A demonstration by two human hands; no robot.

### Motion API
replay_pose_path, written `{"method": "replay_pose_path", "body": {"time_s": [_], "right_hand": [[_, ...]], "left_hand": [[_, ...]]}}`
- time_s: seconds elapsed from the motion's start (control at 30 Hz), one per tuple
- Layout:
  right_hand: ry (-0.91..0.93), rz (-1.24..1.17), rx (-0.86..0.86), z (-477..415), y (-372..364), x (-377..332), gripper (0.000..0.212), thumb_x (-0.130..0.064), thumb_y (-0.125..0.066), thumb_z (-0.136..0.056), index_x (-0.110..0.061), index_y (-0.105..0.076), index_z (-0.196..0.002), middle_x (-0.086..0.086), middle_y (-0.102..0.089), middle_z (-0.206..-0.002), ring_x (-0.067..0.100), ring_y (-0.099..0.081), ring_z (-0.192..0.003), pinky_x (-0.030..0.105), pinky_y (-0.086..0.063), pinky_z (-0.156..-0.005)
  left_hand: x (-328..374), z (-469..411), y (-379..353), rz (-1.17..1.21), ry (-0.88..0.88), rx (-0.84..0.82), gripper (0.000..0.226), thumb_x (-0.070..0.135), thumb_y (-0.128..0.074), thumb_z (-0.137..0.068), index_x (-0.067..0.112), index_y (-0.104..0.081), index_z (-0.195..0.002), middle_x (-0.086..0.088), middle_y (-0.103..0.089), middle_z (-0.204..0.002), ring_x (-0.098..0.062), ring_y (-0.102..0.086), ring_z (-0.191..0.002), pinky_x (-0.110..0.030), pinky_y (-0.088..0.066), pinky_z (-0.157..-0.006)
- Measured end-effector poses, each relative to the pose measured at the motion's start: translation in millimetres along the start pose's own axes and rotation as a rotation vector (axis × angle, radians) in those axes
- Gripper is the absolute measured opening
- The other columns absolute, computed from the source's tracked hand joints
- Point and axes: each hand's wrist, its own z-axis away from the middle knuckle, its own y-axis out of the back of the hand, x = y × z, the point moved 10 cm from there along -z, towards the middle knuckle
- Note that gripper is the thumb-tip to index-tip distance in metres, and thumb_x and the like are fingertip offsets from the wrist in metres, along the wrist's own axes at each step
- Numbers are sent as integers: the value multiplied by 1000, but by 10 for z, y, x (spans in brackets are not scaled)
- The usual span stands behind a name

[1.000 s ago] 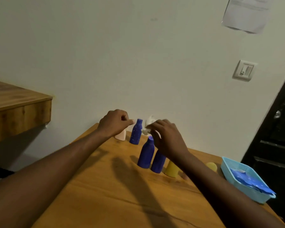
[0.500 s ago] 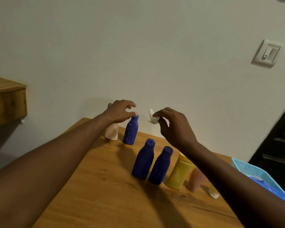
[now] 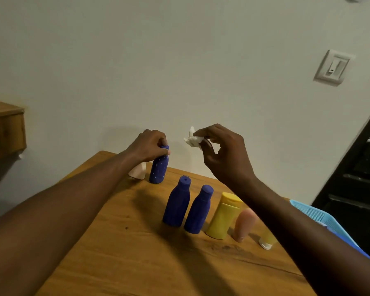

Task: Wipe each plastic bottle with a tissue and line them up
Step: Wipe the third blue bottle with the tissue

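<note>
My left hand (image 3: 147,147) grips the cap of a speckled blue bottle (image 3: 158,167) standing near the wall on the wooden table (image 3: 115,253). A pale pink bottle (image 3: 137,171) stands just left of it, partly hidden by my wrist. My right hand (image 3: 222,152) pinches a crumpled white tissue (image 3: 192,139) in the air to the right of that bottle. Nearer me stand two plain blue bottles (image 3: 176,202) (image 3: 199,210), a yellow bottle (image 3: 223,215) and a pink tube (image 3: 244,224). A small yellow bottle with a white cap (image 3: 266,242) lies beside them.
A light blue plastic basket (image 3: 316,212) sits at the table's right edge, behind my right forearm. A wooden shelf (image 3: 4,129) juts from the left. The wall with a light switch (image 3: 332,68) runs behind the table, and a dark door (image 3: 359,178) stands at right.
My left hand has closed round the speckled bottle's cap. My right hand with the tissue has lifted away to the right of it. The view has shifted, so the near bottles show more fully.
</note>
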Motion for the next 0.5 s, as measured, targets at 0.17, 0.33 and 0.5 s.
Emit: {"method": "replay_pose_path", "body": {"time_s": [0.17,0.33,0.5], "right_hand": [[7,-55,76,114,340,-176,17,-1,-70,-87,-10,-72,-101,-2,-72,-97,13,-66,-87,35,-57,-77],[-91,-147,90,380,592,-332,15,-4,-71,-89,-12,-72,-102,-3,-72,-100,12,-67,-90,35,-59,-74],[-148,-183,59,777,713,-556,13,-11,-72,-90,-16,-71,-102,-9,-70,-99,7,-66,-90,29,-59,-75]], "left_hand": [[162,219,432,49,-6,84,18,28,-85,-80,19,-76,-93,10,-72,-91,-9,-68,-85,-28,-58,-76],[486,697,809,133,-25,68,14,28,-85,-82,20,-78,-91,10,-75,-89,-7,-71,-86,-20,-54,-72],[903,1367,854,196,-45,-23,7,29,-83,-85,25,-80,-89,13,-77,-87,2,-70,-86,-19,-54,-76]]}}
